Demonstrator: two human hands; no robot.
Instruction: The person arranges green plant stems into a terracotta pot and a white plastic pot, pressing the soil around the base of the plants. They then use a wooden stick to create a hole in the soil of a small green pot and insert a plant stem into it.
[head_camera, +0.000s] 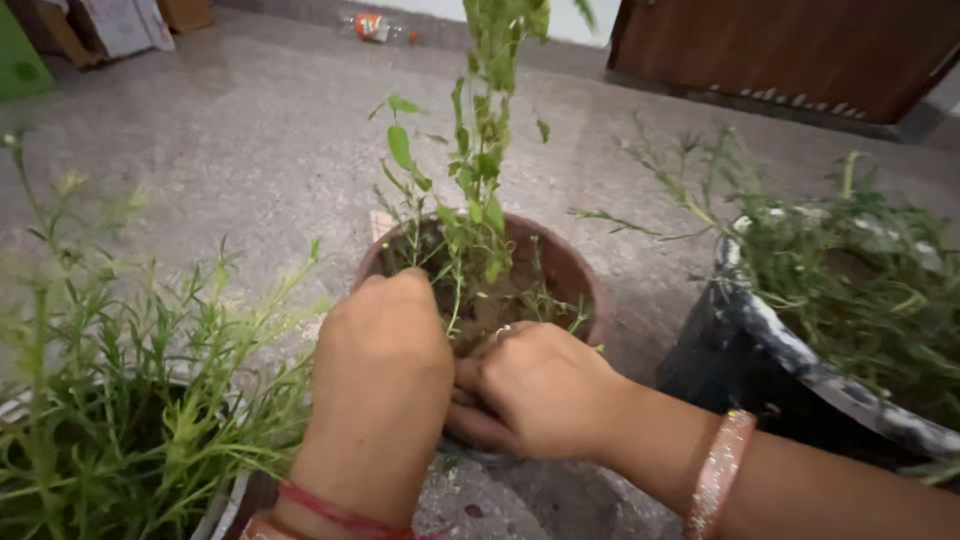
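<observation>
Your fingertips are lying hidden behind the backs of both hands, so what they are pinching cannot be told. Your left hand (385, 365) and right hand (535, 390), both curled, are pressing into the soil at the near rim of the brown clay pot (560, 262) holding a tall green plant (478, 170). A leafy pot (215, 505) is standing near left, and a dark pot (790, 355) is standing right, cut off by the edge.

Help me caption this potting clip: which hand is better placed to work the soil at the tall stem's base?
Probably the right hand: its fingers lie on the soil in the brown pot beside the tall stem, while the left hand rests on the near rim.
</observation>
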